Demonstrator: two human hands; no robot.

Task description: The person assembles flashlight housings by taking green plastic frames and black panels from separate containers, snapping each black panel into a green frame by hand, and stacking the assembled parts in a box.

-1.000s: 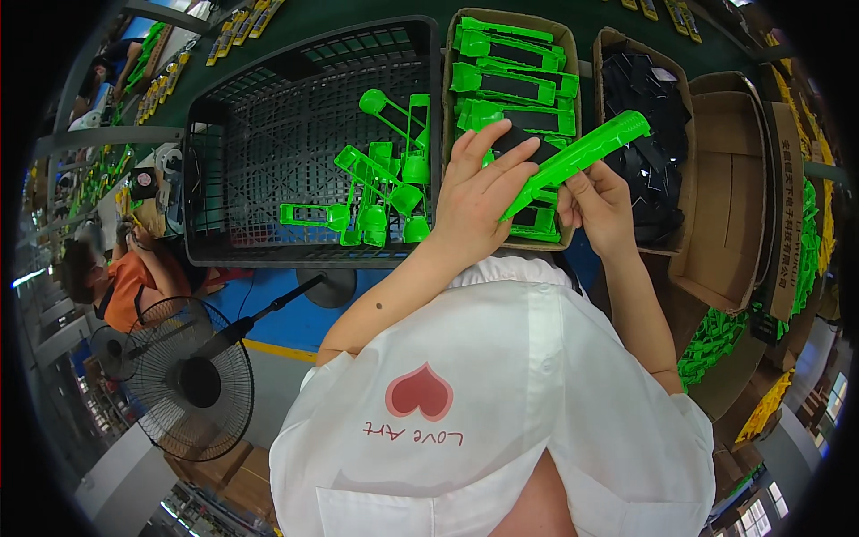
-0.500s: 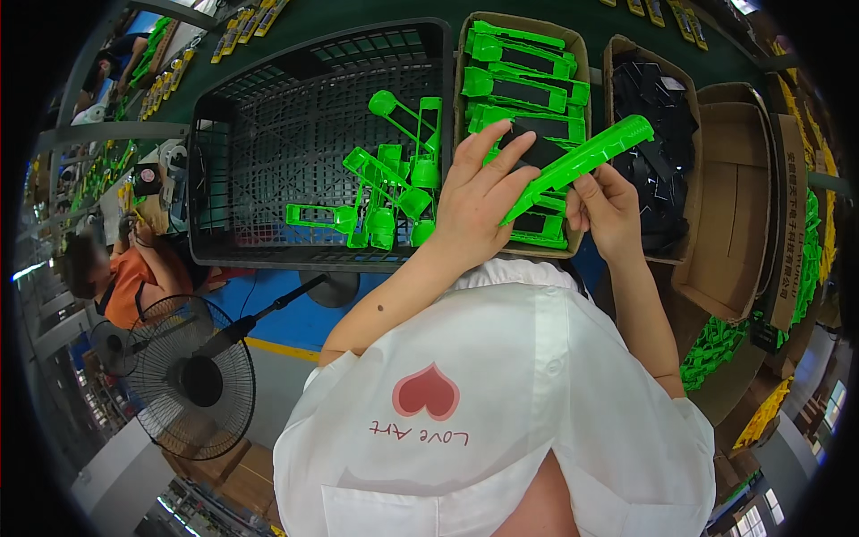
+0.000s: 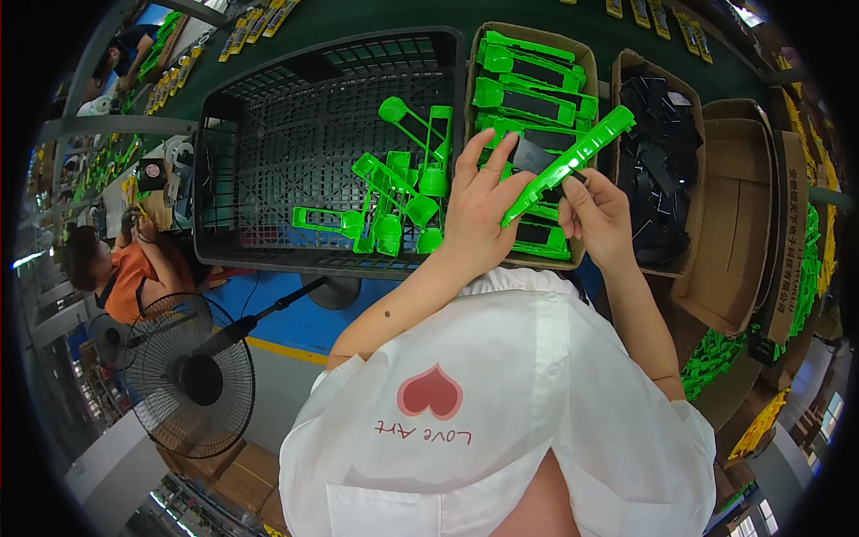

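My left hand point(image 3: 483, 215) is closed on the lower end of a long green plastic housing point(image 3: 586, 148), which tilts up to the right in front of me. A dark flat piece point(image 3: 530, 156) shows beside my left fingertips, behind the housing; I cannot tell if those fingers hold it. My right hand point(image 3: 601, 217) is closed, thumb and fingers pinching near the housing's underside. A small black edge shows at my right fingertips, its shape mostly hidden. Beneath both hands stands a cardboard box point(image 3: 591, 67) of green housings with black panels.
To the left, a black plastic crate point(image 3: 210, 170) holds several loose green housings point(image 3: 327, 219). On the right are a box of black flat pieces point(image 3: 658, 170) and an open carton point(image 3: 723, 210). A standing fan point(image 3: 199, 380) and a person in orange point(image 3: 148, 277) are at left.
The green housing has rolled and dipped slightly, showing more of its ribbed side. My right hand has shifted up along it, and a black edge now shows at its fingertips.
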